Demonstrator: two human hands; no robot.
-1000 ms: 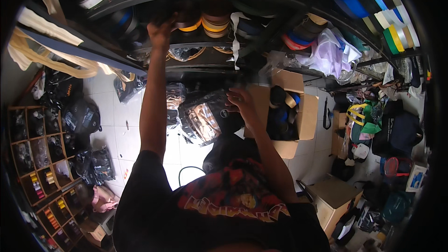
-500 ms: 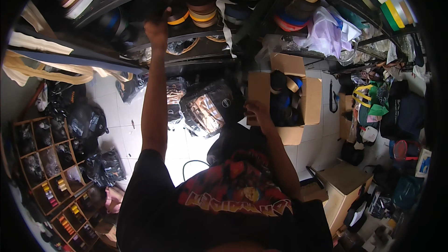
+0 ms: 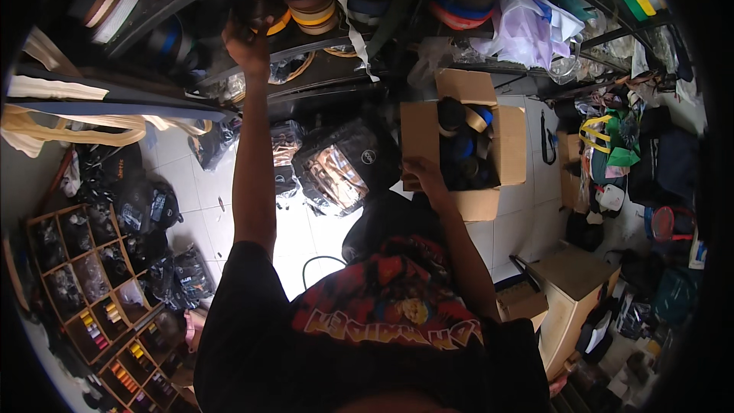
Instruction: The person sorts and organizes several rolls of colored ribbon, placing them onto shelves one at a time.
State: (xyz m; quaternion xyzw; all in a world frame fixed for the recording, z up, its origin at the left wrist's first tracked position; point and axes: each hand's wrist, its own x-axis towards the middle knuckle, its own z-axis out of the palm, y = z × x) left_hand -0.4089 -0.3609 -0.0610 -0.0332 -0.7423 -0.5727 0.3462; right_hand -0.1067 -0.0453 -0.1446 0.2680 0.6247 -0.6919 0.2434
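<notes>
My left hand [image 3: 247, 46] is raised to a dark shelf, its fingers closed about the near edge of a dark roll of webbing [image 3: 280, 23] with a yellow band. Shadow hides part of that grip. Beside this roll stands a brown stack of webbing rolls [image 3: 310, 4], also with a yellow band. Lower down, my right hand [image 3: 425, 176] has its fingers bent over the left flap of an open cardboard box [image 3: 419, 126]. Inside the box lie several dark and blue rolls [image 3: 462, 145], one of them with a tan face.
Plastic-wrapped black bags [image 3: 336, 168] lie on the white tiled floor ahead of me. Cream strips [image 3: 76, 122] hang at the left, above a wooden compartment rack [image 3: 80, 260] with thread spools. A wooden cabinet [image 3: 573, 275] stands at the right, near piled bags and cloth.
My left hand has shifted slightly right against the shelf and closed in on the dark roll. My right hand has come onto the box flap. The whole view has shifted a little.
</notes>
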